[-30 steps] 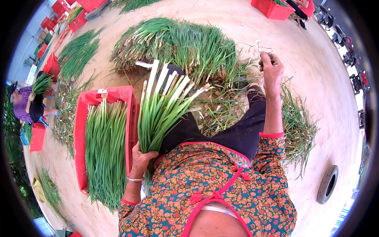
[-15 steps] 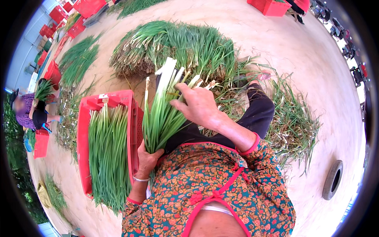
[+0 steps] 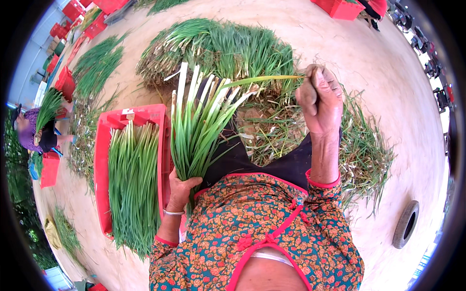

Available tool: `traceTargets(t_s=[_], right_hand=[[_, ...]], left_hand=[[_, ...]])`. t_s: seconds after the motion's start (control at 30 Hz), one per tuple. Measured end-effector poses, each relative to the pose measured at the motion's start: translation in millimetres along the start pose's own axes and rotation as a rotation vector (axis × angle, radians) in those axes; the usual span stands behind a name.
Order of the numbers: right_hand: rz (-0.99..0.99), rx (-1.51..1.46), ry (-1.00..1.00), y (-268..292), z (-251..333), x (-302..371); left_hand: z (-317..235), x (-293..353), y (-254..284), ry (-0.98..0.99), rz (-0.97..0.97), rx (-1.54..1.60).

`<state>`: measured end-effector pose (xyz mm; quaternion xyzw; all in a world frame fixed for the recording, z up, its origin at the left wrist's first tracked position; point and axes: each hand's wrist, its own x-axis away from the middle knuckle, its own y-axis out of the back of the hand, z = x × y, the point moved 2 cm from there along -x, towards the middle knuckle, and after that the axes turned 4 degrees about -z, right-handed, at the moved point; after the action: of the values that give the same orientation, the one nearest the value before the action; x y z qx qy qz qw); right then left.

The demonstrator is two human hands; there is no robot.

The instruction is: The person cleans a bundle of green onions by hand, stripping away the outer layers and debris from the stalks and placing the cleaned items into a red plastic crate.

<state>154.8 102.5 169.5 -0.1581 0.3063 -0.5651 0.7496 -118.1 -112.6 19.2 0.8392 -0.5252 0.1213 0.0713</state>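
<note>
The left hand [image 3: 183, 189] has its fingers wrapped round the green end of 1 bunch [image 3: 194, 140], just right of 1 red crate [image 3: 101, 165]. The right hand [image 3: 321, 99], fingers curled, pinches 1 yellowed leaf [image 3: 269, 78], its far end overlapping the bunch in view. The crate's stalks [image 3: 133, 189] are too many to count; 1 pile [image 3: 242, 53] lies ahead, 1 tyre [image 3: 402, 225] far right

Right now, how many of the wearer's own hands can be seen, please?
2. The left hand grips the bunch low down, beside the crate; the right hand pinches a yellow leaf, right of the bunch. Part of the left hand is hidden behind the bunch.
</note>
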Motion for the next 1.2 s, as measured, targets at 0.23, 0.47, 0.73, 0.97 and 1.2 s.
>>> traceTargets(t_s=[0.23,0.47,0.73,0.97,1.2], right_hand=[[0.280,1.286,-0.007,-29,-78,15],[0.039,0.076,-0.527,-19,-80,4],[-0.167,-0.596,0.068,97,22,-48],[-0.154,0.275,-0.107,37,-52,-10],[0.308,0.530,-0.401,-26,-123,23]], left_hand=[[-4,3,-5,-0.095,-0.012,-0.079],[-5,-3,-1,0.035,0.079,0.060],[2,-8,2,0.166,0.150,0.369],[3,-15,1,0.191,0.190,0.473],[-1,-11,-3,0.171,0.243,0.472]])
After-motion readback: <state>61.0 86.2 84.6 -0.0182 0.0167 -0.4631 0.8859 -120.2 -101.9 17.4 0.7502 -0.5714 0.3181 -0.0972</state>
